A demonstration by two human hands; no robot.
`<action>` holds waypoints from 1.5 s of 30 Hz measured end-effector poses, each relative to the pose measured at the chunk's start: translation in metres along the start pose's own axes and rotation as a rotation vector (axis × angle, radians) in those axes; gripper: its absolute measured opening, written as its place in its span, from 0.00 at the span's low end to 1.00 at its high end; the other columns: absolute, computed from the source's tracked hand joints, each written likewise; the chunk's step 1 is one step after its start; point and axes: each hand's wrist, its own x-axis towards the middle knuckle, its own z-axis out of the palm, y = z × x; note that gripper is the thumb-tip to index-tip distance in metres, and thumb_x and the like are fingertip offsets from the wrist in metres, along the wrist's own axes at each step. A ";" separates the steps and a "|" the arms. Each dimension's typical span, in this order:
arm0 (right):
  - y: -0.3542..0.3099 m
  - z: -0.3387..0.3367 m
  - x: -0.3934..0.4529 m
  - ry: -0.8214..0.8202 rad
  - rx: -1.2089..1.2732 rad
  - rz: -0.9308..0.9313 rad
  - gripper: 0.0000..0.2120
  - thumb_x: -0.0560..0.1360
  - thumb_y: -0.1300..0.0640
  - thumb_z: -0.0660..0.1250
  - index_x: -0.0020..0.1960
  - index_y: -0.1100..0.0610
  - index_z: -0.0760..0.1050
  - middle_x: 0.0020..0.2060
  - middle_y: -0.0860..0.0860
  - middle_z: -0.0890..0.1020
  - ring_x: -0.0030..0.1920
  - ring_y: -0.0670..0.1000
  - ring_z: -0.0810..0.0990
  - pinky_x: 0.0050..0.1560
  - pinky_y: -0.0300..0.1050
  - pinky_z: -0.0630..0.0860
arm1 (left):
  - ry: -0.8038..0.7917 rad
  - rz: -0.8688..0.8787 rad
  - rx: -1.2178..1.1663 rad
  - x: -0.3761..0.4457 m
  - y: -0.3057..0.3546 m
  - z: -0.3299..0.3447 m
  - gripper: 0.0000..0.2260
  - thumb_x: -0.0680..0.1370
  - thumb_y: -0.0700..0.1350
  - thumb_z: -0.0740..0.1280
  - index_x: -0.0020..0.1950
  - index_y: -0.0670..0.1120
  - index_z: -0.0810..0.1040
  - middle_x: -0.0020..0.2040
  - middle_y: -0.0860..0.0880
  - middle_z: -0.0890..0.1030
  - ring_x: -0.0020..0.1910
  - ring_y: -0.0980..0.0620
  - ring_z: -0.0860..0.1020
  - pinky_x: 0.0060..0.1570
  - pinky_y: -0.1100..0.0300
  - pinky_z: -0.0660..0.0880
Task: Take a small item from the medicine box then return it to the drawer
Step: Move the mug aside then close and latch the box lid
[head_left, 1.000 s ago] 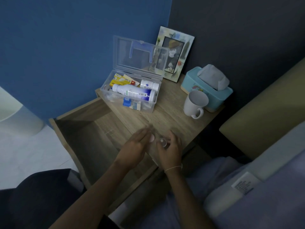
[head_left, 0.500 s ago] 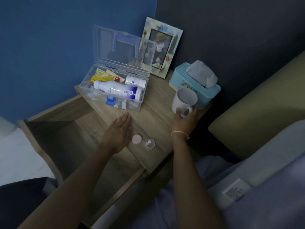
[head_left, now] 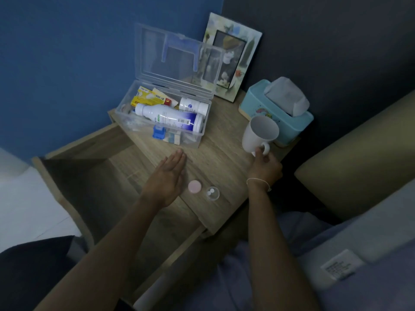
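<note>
The clear medicine box point(head_left: 203, 140) stands open on the wooden nightstand point(head_left: 224, 158), holding a white and blue bottle point(head_left: 170, 118), a smaller white bottle and yellow packets. Near the front edge sits a small clear container point(head_left: 213, 193) with two white pills, its pink lid point(head_left: 194, 186) lying beside it. My left hand point(head_left: 167, 178) lies flat and open on the top, just left of the lid. My right hand point(head_left: 265, 166) grips the handle of a white mug point(head_left: 258, 133), tilted and lifted. The wooden drawer point(head_left: 89, 187) is pulled open at the left.
A blue tissue box point(head_left: 276, 108) stands behind the mug, and a picture frame point(head_left: 233, 57) leans against the dark wall. A beige bed headboard point(head_left: 359, 153) and grey-blue bedding point(head_left: 336, 265) fill the right side. White floor shows at the left.
Both hands left the small container and lid on the nightstand. My right hand reached to the mug, took its handle and lifted it; my left hand moved left and lies flat.
</note>
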 end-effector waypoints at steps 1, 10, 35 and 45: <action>0.000 -0.001 -0.002 -0.010 -0.018 0.012 0.11 0.74 0.52 0.68 0.45 0.59 0.83 0.39 0.54 0.84 0.39 0.48 0.79 0.39 0.37 0.67 | -0.004 0.003 0.006 0.000 0.000 0.000 0.23 0.83 0.47 0.50 0.77 0.44 0.50 0.79 0.46 0.50 0.78 0.53 0.48 0.75 0.58 0.42; 0.008 -0.012 -0.041 -0.144 -0.054 -0.037 0.12 0.73 0.52 0.70 0.38 0.60 0.79 0.35 0.54 0.83 0.37 0.49 0.78 0.38 0.39 0.67 | 0.026 0.040 0.068 -0.014 -0.001 0.001 0.26 0.81 0.44 0.54 0.77 0.44 0.49 0.79 0.46 0.50 0.76 0.55 0.44 0.73 0.62 0.39; 0.027 -0.046 -0.103 -0.267 -0.072 -0.190 0.11 0.71 0.52 0.74 0.47 0.59 0.81 0.40 0.54 0.86 0.41 0.51 0.82 0.42 0.42 0.75 | -0.055 -0.010 0.109 -0.018 0.001 -0.001 0.30 0.79 0.41 0.58 0.78 0.44 0.46 0.80 0.46 0.47 0.78 0.50 0.45 0.76 0.57 0.41; 0.012 -0.049 -0.115 -0.341 -0.061 -0.320 0.37 0.74 0.35 0.54 0.77 0.53 0.52 0.75 0.57 0.61 0.75 0.55 0.59 0.72 0.55 0.63 | 0.050 -0.125 0.059 -0.037 0.012 -0.021 0.25 0.83 0.49 0.50 0.78 0.45 0.48 0.79 0.46 0.50 0.78 0.49 0.47 0.75 0.56 0.47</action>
